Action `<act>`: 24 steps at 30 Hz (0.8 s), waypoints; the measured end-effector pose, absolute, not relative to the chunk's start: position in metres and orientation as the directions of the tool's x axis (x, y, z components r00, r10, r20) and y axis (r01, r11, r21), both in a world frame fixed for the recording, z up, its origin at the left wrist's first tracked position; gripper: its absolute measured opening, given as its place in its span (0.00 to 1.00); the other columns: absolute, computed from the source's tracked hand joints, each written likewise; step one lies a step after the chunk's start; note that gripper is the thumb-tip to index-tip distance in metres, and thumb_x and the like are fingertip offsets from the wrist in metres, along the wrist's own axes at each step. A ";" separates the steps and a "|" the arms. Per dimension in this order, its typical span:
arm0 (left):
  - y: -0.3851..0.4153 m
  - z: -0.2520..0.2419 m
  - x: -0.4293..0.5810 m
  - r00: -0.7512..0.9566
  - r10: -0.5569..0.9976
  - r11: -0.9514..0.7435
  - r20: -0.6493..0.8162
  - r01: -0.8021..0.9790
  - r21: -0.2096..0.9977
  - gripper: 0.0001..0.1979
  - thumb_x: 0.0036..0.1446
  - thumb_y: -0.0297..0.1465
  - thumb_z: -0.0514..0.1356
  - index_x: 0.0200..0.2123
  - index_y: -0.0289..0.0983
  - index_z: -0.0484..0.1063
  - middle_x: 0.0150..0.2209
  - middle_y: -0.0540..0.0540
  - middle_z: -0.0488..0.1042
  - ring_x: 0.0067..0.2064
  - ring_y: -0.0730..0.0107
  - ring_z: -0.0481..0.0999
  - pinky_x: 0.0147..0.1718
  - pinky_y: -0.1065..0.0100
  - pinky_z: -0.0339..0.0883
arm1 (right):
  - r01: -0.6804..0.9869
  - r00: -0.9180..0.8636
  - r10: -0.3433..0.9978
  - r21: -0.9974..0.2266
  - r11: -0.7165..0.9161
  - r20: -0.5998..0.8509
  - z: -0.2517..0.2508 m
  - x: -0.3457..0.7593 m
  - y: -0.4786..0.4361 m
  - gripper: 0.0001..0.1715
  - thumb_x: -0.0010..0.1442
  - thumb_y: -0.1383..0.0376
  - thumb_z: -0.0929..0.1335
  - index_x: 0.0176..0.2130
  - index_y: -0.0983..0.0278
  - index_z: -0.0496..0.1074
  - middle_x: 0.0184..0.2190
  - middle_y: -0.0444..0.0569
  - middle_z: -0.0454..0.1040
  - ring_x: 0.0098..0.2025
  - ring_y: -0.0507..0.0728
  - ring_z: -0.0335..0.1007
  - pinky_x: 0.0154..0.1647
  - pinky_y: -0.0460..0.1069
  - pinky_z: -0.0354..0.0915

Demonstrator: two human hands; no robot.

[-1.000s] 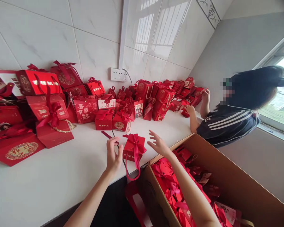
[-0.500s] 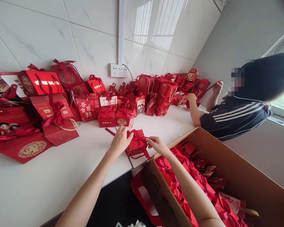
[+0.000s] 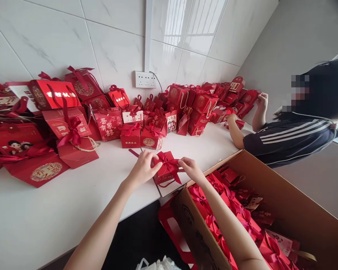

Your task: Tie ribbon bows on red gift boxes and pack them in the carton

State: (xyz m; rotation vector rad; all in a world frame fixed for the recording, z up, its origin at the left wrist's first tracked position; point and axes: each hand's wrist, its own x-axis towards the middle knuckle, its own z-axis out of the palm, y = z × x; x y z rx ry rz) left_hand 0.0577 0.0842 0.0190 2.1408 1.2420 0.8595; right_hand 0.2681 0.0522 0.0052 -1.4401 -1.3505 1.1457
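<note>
A small red gift box (image 3: 162, 176) stands on the white counter, near its front corner. On top of it is a dark red ribbon (image 3: 170, 165) tied in a bow. My left hand (image 3: 143, 168) is closed at the bow's left side, its thumb and fingers pinching the ribbon. A loose ribbon tail (image 3: 133, 153) sticks out beyond that hand to the left. With thumb and fingertips, my right hand (image 3: 190, 168) grips the bow's right loop. One ribbon tail hangs over the box's front, above a thin cord handle.
Many red gift boxes (image 3: 109, 123) are piled along the tiled wall beneath a power strip (image 3: 145, 79). At the right front, a cardboard carton (image 3: 287, 191) holds more bowed boxes. Further right, a co-worker in a dark striped shirt (image 3: 295, 135) handles red boxes.
The view has shifted slightly, so everything sits a little differently in frame. Both my hands stay at the bow. The co-worker's raised hand has moved a little.
</note>
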 end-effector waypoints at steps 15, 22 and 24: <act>0.071 0.002 0.069 0.254 0.941 -0.339 0.224 0.677 0.654 0.14 0.56 0.37 0.56 0.43 0.36 0.65 0.44 0.42 0.70 0.48 0.59 0.72 0.46 0.61 0.67 | 0.703 0.143 0.980 -0.683 -0.198 -0.137 0.021 0.263 0.019 0.18 0.55 0.50 0.65 0.29 0.61 0.63 0.20 0.43 0.72 0.26 0.55 0.71 0.26 0.48 0.63; 0.057 0.010 0.082 0.266 0.952 -0.302 0.150 0.749 0.590 0.13 0.58 0.40 0.54 0.40 0.38 0.62 0.40 0.44 0.73 0.36 0.62 0.76 0.32 0.66 0.67 | 0.301 0.138 0.979 -0.935 -0.188 -0.153 0.016 0.260 0.007 0.19 0.53 0.56 0.66 0.42 0.58 0.57 0.20 0.34 0.66 0.23 0.55 0.74 0.24 0.50 0.73; 0.051 0.013 0.084 0.259 0.960 -0.272 0.107 0.765 0.584 0.11 0.59 0.40 0.53 0.39 0.39 0.61 0.37 0.45 0.74 0.33 0.63 0.77 0.28 0.68 0.65 | 0.315 0.168 0.978 -0.933 -0.172 -0.124 0.020 0.260 -0.001 0.20 0.53 0.56 0.65 0.44 0.58 0.57 0.20 0.34 0.65 0.23 0.55 0.73 0.23 0.50 0.73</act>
